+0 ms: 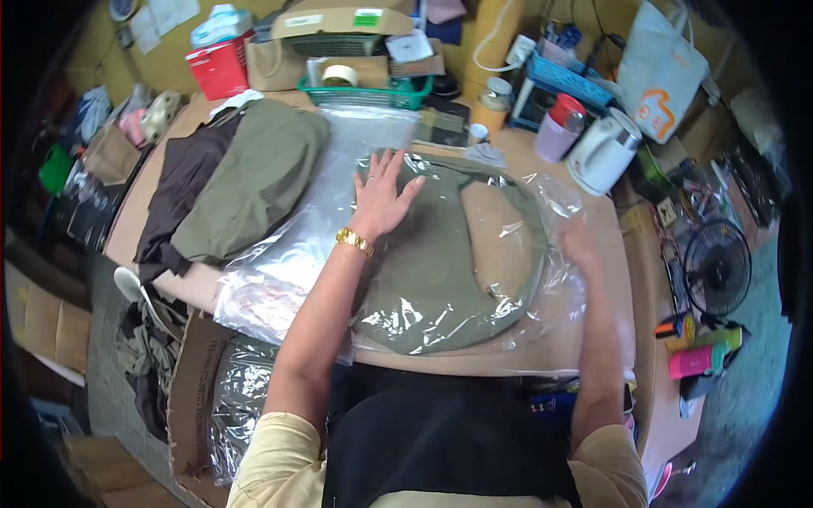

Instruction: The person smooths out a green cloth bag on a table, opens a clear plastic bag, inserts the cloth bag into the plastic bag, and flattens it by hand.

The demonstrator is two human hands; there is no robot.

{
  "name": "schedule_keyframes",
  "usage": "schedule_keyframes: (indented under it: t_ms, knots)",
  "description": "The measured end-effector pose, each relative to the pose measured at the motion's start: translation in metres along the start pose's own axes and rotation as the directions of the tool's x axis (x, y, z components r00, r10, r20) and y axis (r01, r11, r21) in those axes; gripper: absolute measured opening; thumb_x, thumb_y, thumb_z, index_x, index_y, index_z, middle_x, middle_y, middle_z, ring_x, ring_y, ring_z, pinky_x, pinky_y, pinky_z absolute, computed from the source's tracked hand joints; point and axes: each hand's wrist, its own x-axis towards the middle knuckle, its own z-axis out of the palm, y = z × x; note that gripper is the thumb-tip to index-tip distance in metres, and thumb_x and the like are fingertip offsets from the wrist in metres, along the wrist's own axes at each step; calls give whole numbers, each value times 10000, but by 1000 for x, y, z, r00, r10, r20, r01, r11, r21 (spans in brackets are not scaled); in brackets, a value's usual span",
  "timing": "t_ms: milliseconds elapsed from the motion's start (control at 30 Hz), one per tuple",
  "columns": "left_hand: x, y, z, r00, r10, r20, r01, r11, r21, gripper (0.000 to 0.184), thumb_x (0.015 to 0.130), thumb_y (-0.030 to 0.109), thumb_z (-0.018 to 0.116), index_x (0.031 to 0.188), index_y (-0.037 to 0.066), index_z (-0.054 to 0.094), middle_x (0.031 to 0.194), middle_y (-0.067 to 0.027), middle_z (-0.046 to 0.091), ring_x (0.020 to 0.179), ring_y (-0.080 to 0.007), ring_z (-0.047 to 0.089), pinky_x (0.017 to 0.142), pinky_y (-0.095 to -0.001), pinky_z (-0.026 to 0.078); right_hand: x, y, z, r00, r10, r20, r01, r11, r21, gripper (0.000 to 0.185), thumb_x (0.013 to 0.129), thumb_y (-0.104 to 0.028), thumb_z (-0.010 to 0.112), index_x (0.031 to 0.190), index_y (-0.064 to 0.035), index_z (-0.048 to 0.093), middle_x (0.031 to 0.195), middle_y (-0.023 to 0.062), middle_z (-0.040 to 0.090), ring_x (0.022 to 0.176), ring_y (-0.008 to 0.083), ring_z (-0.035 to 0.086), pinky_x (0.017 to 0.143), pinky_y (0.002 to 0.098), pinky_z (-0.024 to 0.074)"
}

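Broadly, my one table [127, 233] carries all of this work, and one carton [195, 389] stands below its near edge on my left, with plastic-wrapped goods [246, 398] inside that I can't count.

One clear bag [559, 309] lies flat right in front of me, with one olive garment [423, 262] inside it, curved around a tan gap. I'd call this piece mostly done: the cloth is within the plastic, but the bag's right side runs loose past it and looks neither folded nor closed.

Two loose garments sit unbagged at the left, one olive piece [254, 178] over one dark piece [182, 173]; those seem left to do, if they are meant for bags. Between them and my bag lies more clear plastic [318, 186], its layers too merged to number.

My left hand [387, 193] rests palm down on the bag, fingers spread, gripping nothing. My right hand [582, 241] is blurred at the loose side; whether it pinches the film, I can't tell.

Smallest, one gold watch [354, 241] circles my left wrist.
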Motion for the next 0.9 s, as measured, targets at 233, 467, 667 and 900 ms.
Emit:
schedule_keyframes:
  t_ms: [233,467,667,900]
  knots:
    - [-65,0,-35,993,-116,28,102,699,-708,725,1027,463,443,1529,-28,261,1602,-213,247,1504,-268,195,1198,-330,199,41,-153,-341,879,-241,-412,472,304,828,382,1005,-394,514,1093,-43,634,1043,80,668,1023,183,625,903,332,489]
    - [-115,58,44,867,-118,484,488,12,-873,806,1004,563,438,1595,178,49,1653,-131,79,1506,-268,148,1164,-512,215,57,-269,-417,662,-329,-673,749,302,590,413,1020,-380,477,1117,-6,624,1114,136,675,1104,229,625,962,355,477]
    - [-130,97,11,712,193,675,615,-637,-466,640,972,484,557,1476,117,414,1486,-139,464,1354,-265,455,1107,-478,387,45,-246,-471,497,-277,-822,784,550,288,420,1023,-375,464,1125,0,622,1125,150,672,1097,244,625,953,367,476]
    - [-116,-54,-108,974,-194,-118,79,775,-627,302,986,213,630,1225,29,640,1068,-75,700,934,-131,657,820,-253,529,57,-75,-427,584,-165,-795,294,956,18,428,1028,-369,449,1135,8,620,1137,166,668,1089,262,625,942,382,476]
